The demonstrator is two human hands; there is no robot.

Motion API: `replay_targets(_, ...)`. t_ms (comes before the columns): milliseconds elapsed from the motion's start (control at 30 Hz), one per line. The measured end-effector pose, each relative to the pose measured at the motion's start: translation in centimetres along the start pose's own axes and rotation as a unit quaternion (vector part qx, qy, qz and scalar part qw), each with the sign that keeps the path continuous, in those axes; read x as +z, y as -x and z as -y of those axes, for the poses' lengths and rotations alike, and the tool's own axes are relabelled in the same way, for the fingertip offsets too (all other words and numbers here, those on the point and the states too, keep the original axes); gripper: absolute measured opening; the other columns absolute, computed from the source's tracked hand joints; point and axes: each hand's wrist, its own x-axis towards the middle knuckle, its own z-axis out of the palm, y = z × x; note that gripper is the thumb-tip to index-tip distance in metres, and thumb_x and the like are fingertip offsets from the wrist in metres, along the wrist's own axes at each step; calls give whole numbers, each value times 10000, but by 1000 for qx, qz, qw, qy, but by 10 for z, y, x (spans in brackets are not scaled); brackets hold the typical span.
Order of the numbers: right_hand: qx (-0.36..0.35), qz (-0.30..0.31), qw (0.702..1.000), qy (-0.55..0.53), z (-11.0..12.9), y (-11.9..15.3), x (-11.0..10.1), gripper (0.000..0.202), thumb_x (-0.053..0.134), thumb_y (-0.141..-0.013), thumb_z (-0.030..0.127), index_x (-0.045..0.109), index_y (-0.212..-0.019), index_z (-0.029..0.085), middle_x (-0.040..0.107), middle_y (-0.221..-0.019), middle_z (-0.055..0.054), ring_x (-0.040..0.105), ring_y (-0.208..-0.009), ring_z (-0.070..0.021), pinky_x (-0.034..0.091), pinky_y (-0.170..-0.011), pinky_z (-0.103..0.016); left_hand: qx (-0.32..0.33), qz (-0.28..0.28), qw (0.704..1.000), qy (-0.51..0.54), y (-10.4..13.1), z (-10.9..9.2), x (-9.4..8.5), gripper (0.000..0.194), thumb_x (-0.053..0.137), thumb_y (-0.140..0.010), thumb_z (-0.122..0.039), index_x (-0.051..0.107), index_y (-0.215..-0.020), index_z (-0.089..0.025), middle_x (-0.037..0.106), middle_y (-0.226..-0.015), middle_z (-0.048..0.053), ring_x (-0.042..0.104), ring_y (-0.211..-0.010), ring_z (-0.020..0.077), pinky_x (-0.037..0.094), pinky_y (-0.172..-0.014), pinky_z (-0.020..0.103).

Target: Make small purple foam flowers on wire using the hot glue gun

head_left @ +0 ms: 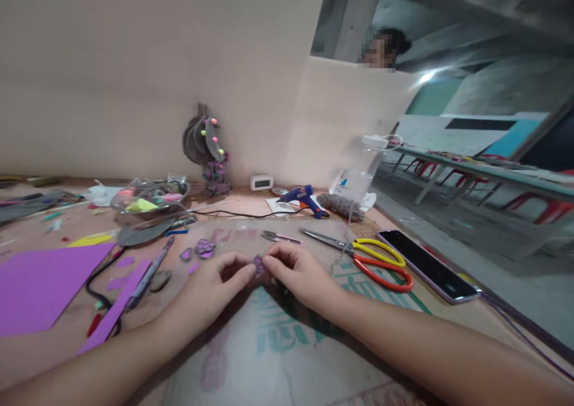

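Between the fingertips of both hands is a small purple and grey flower-like piece [259, 265], partly covered by the fingers. My left hand [226, 277] pinches its left side with thumb and forefinger. On its right side, my right hand [296, 271] is closed in a similar pinch. Just left of the hands lie a larger purple flower-shaped piece [205, 248] and a small purple petal piece [185, 254]. Small thread snips [282, 238] rest beyond the fingers. To the right lie scissors [381, 262] with one yellow and one red handle.
Purple foam sheet [40, 280] and a pen [150, 274] lie left. Behind are a metal bowl of scraps [152, 205], a grey decorated ornament [206, 149], a blue glue gun [302, 200], grey yarn [341, 207] and a plastic bottle [359, 167]. A phone [426, 265] lies right.
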Motion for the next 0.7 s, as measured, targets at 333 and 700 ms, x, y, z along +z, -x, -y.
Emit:
replay_targets(333, -8, 4, 999, 38, 5, 1, -1, 144, 516, -813, 254, 570, -724, 154, 548, -641, 14, 486, -582, -90, 399, -545, -209, 0, 4, 1000, 2, 1, 0, -1, 191, 503, -794, -319, 620, -745, -176, 633, -687, -3, 550, -604, 136, 408, -563, 233)
replay_targets(700, -18, 19, 997, 73, 2, 2, 0, 146, 503, -822, 249, 584, -758, 146, 590, -671, -1, 523, -616, -101, 425, -579, -220, 10, -6, 998, 54, 0, 2, -3, 254, 496, -826, -376, 619, -764, -162, 644, -699, 13, 575, -662, 148, 423, -588, 230)
